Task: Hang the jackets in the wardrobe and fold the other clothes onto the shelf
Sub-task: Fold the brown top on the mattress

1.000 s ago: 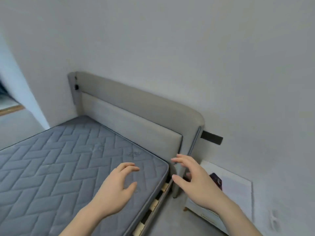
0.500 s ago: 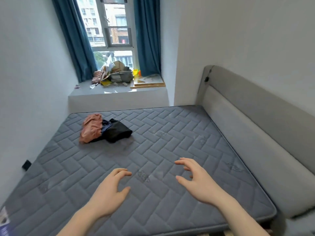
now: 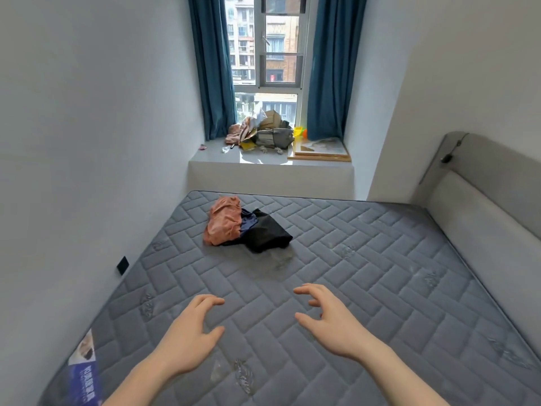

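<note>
A small heap of crumpled clothes (image 3: 246, 227), salmon-pink, navy and black, lies on the grey quilted mattress (image 3: 366, 276) toward its far edge. Nearer on that mattress, the left hand (image 3: 187, 338) and right hand (image 3: 330, 320) hover with fingers loosely spread, grasping nothing

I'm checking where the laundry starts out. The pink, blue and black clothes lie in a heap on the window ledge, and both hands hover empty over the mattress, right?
Not quite. In the head view the clothes heap lies on the mattress, not the window ledge. The left hand and right hand do hover empty over the mattress.
</note>
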Available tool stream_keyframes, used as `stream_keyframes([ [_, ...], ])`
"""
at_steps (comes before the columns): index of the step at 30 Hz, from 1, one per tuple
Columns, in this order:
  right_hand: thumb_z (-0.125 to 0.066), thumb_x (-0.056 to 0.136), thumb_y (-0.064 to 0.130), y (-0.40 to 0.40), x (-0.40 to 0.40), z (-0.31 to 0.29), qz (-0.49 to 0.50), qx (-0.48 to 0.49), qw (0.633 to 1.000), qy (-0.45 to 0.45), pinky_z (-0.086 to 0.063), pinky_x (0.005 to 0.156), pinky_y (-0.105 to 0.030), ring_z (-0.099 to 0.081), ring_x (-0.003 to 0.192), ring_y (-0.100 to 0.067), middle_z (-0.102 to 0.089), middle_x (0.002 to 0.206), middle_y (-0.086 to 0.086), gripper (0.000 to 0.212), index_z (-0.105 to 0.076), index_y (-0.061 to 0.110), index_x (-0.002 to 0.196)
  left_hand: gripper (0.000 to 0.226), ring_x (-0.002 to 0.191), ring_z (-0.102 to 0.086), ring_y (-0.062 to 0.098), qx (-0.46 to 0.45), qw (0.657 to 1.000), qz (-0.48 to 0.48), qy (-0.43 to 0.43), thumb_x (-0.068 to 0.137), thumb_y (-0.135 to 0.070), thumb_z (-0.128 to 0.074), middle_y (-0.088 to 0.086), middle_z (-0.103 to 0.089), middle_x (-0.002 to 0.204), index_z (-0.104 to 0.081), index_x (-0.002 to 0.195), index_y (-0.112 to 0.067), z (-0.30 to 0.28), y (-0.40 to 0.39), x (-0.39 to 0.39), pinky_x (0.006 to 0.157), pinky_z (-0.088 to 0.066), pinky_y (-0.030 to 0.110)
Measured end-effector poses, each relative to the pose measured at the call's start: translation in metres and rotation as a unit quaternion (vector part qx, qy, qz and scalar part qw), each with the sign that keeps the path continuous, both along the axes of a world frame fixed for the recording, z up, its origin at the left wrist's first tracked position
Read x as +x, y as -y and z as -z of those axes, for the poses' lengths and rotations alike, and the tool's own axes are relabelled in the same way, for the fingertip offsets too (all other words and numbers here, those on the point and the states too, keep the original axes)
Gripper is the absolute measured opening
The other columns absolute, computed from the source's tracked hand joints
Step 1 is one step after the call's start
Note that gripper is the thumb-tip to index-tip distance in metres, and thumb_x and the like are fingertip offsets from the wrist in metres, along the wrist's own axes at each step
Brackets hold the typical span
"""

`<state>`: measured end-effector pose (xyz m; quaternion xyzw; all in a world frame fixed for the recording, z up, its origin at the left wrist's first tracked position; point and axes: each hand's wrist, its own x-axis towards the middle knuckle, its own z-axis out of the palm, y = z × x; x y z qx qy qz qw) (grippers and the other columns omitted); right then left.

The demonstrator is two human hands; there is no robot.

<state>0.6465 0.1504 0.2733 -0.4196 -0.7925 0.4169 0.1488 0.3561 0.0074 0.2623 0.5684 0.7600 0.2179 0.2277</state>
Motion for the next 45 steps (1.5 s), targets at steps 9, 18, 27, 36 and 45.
stream_keyframes([
  [9,-0.066,0.098,0.039,-0.035,-0.145,0.050,0.048,-0.050,0.998,-0.007,-0.038,0.095,-0.017,-0.049,0.125,0.000,-0.037,0.142,0.029,0.040,-0.049,0.050,0.132,0.050,0.125,-0.054,0.011,-0.090,0.996,0.021,0.013,0.096,-0.033,-0.062,-0.016,-0.037,0.146,-0.046,0.143,-0.034,0.040,-0.071,-0.145,0.103,-0.041,0.025],
  [18,-0.065,0.099,0.034,-0.121,-0.204,0.091,0.055,-0.076,0.995,0.018,-0.040,0.099,-0.022,-0.049,0.126,-0.006,-0.042,0.141,0.021,0.040,-0.048,0.046,0.133,0.057,0.134,-0.049,0.015,-0.156,0.988,-0.004,0.004,0.093,-0.029,-0.064,-0.006,-0.037,0.152,-0.045,0.147,-0.026,0.084,-0.159,-0.209,0.107,-0.040,0.025],
  [27,-0.065,0.098,0.032,-0.214,-0.280,0.222,0.064,-0.112,0.988,0.090,-0.041,0.111,-0.030,-0.047,0.134,-0.009,-0.042,0.142,0.015,0.050,-0.046,0.035,0.144,0.059,0.122,-0.058,0.021,-0.280,0.958,-0.045,-0.051,0.094,-0.031,-0.060,-0.001,-0.031,0.154,-0.041,0.149,-0.024,0.212,-0.233,-0.305,0.100,-0.045,0.030],
  [36,-0.066,0.096,0.036,-0.300,-0.398,0.394,0.092,-0.103,0.985,0.104,-0.045,0.098,-0.029,-0.054,0.104,0.002,-0.042,0.147,0.013,0.058,-0.042,0.037,0.149,0.075,0.142,-0.037,0.032,-0.315,0.944,-0.042,-0.088,0.092,-0.041,-0.065,0.004,-0.007,0.167,-0.031,0.156,-0.028,0.414,-0.318,-0.408,0.111,-0.043,0.044],
  [45,-0.073,0.091,0.039,-0.401,-0.505,0.494,0.120,-0.045,0.986,0.107,-0.047,0.110,-0.044,-0.053,0.131,-0.022,-0.038,0.159,-0.001,0.084,-0.025,0.028,0.160,0.127,0.153,0.010,0.050,-0.363,0.923,-0.103,-0.072,0.073,-0.067,-0.080,-0.008,0.028,0.167,0.011,0.160,-0.048,0.552,-0.346,-0.457,0.117,-0.024,0.071],
])
